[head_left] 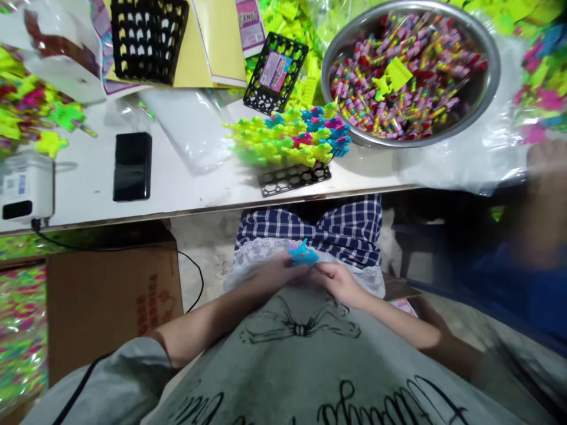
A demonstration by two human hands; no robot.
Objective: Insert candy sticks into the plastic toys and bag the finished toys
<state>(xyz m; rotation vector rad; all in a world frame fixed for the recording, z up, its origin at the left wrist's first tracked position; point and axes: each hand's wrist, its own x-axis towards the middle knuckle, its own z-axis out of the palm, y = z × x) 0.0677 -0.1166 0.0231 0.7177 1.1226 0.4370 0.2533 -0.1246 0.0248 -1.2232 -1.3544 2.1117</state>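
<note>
Close to my body, above the lap, my left hand [283, 265] is closed around a small blue plastic toy [303, 254] with a pink spot. My right hand [339, 280] is beside it, fingers bent in toward the toy's lower side; what they pinch is hidden. On the table edge ahead stands a black perforated rack [295, 179] filled with several yellow, green, blue and pink toys [287, 139]. Behind it lies another black rack [275, 74] with a printed label on it.
A steel bowl [411, 143] of wrapped candies stands at the back right. A black phone-like slab [132, 166] and a white power bank [27, 186] with a cable lie left. A cardboard box [110, 301] sits below. At right is another person's blurred arm [543, 206].
</note>
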